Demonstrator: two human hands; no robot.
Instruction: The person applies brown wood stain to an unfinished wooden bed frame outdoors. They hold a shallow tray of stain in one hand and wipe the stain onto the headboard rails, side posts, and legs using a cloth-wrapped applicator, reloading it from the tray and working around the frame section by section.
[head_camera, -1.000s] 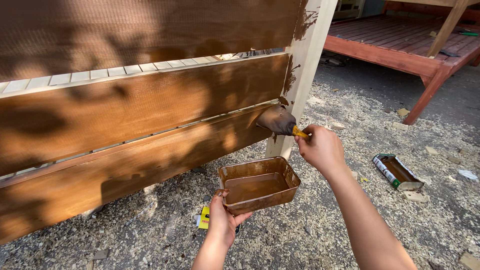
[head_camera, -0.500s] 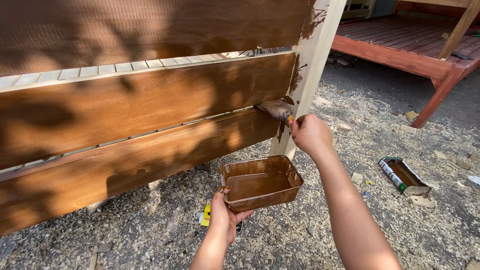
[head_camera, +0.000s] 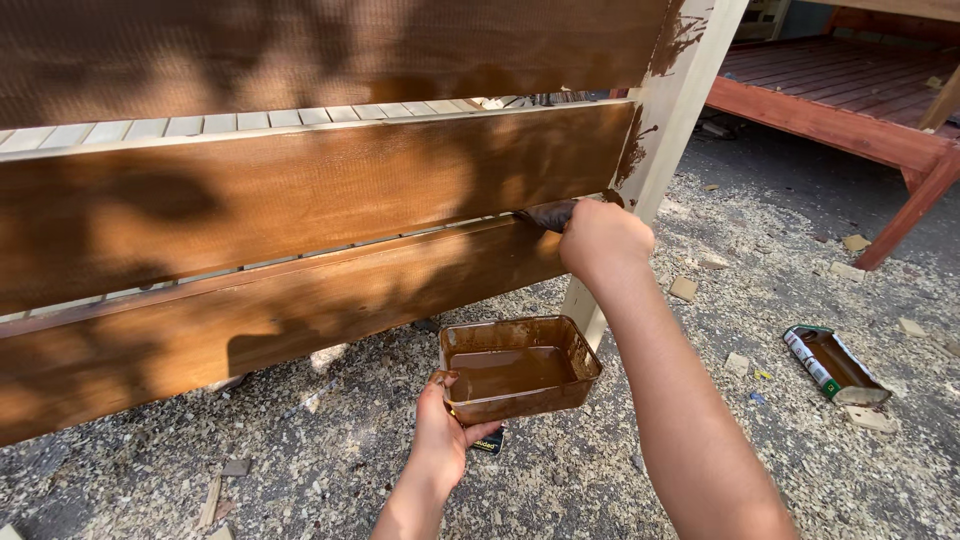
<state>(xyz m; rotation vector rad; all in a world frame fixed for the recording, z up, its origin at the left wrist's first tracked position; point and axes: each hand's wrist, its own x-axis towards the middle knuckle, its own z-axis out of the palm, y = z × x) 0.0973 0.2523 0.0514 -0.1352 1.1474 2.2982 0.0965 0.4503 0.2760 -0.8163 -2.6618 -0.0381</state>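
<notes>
The ground (head_camera: 620, 470) is grey gravel strewn with pale wood shavings and small offcut blocks (thickest right of the right grip). A cut-open can (head_camera: 832, 365), stained brown inside, lies on its side well to the right of both grips. A small dark-and-yellow object (head_camera: 489, 443) lies just under the left grip — too hidden to identify. A pale post (head_camera: 585, 310) stands on the ground below the right grip.

Your two arms are showing bare all the way into view, with no sleeve, glove, watch or band on either one. Your left hand (head_camera: 443, 437) is showing slim fingers with short nails. Your right hand (head_camera: 603, 240) is showing only its back and knuckles. A faint brownish smudge may be marking the left fingertips, though shadow is making that hard to tell.
</notes>
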